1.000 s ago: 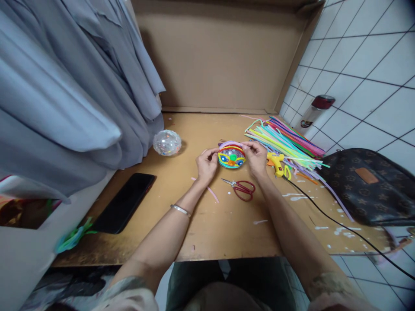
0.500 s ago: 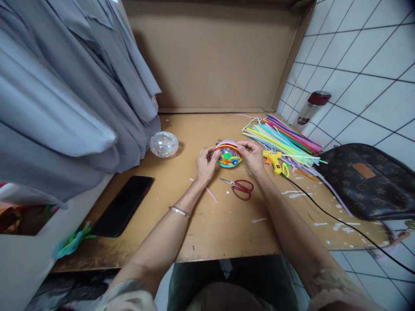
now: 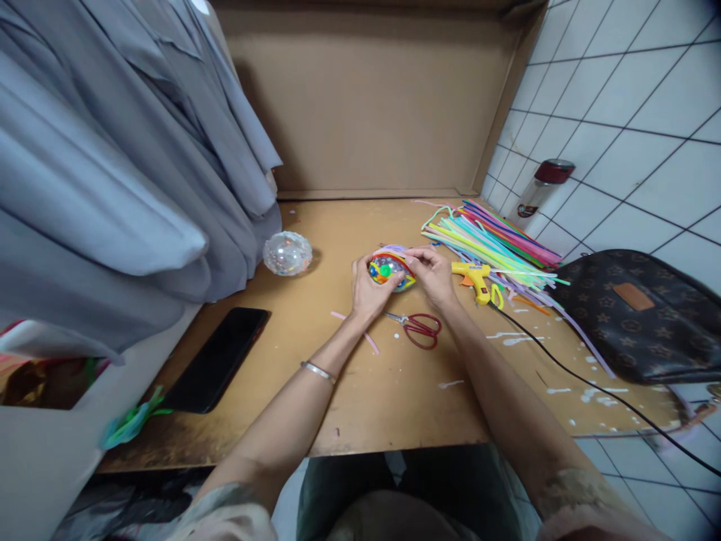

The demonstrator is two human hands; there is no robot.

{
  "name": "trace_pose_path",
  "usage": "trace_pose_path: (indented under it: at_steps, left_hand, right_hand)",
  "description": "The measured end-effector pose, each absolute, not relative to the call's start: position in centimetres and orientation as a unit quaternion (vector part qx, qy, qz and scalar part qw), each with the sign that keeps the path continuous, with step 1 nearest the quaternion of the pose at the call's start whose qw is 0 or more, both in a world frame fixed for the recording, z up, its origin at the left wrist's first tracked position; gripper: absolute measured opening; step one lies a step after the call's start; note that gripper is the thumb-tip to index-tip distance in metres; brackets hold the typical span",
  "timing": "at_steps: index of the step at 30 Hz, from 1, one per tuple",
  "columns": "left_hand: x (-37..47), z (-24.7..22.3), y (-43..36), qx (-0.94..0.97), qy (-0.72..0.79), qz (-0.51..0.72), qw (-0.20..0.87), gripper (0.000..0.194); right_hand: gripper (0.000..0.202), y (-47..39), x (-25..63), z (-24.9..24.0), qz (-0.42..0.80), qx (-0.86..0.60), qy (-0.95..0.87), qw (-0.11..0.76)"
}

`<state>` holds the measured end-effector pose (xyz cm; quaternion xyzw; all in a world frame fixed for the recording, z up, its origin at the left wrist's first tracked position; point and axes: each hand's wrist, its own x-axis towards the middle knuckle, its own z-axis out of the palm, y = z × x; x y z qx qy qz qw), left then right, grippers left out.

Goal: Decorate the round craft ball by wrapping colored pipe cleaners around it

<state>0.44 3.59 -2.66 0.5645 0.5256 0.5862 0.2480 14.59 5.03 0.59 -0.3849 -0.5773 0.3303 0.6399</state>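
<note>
A small see-through ball (image 3: 387, 270) trimmed with red, yellow, green, blue and orange pieces is held above the middle of the table. My left hand (image 3: 369, 291) wraps round its left and lower side, thumb across the front. At its upper right, my right hand (image 3: 432, 272) is closed in a pinch on a lilac pipe cleaner (image 3: 393, 249) that runs along the top of the ball. The fingers hide part of that strip. Just below the hands lie red-handled scissors (image 3: 421, 329), with a short pink strip (image 3: 370, 343) beside them, partly covered by my left wrist.
Right of my hands lies a yellow glue gun (image 3: 476, 279) with a black cord, near a pile of coloured pipe cleaners (image 3: 496, 244). A dark bag (image 3: 647, 323) and a red-lidded bottle (image 3: 541, 191) stand farther right. Leftward are a clear ball (image 3: 288, 253), a phone (image 3: 217, 361) and grey cloth (image 3: 140, 165).
My left hand has shifted right and now wraps farther round the ball, which has turned and moved slightly left. My right hand has moved slightly left, still pinching at the top.
</note>
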Motion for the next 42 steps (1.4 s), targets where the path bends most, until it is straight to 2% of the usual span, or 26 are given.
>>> trace_pose_path:
  at_steps: [9,14,19,26,34,42]
  left_hand:
    - [0.5,-3.3,4.1,0.541,0.532,0.599,0.256,0.063]
    - [0.3,-3.4,4.4,0.531,0.529,0.610,0.259,0.060]
    - [0.2,-3.0,4.4,0.513,0.552,0.594,0.282,0.061]
    - [0.0,-3.2,4.4,0.519,0.528,0.609,0.283,0.062]
    - [-0.1,-3.5,4.7,0.513,0.528,0.610,0.294,0.062]
    - [0.0,-2.6,4.1,0.510,0.535,0.602,0.303,0.064]
  right_hand:
    - [0.020,4.7,14.5,1.1,0.312,-0.390,-0.602,0.624]
    - [0.013,4.4,14.6,1.0,0.208,-0.430,-0.646,0.596]
    - [0.017,4.2,14.8,0.8,0.139,-0.435,-0.684,0.569]
    - [0.024,4.6,15.3,0.8,0.150,-0.444,-0.686,0.556]
    - [0.019,4.8,15.1,0.6,0.200,-0.454,-0.667,0.555]
    - [0.022,4.5,15.2,0.1,0.058,-0.431,-0.734,0.522]
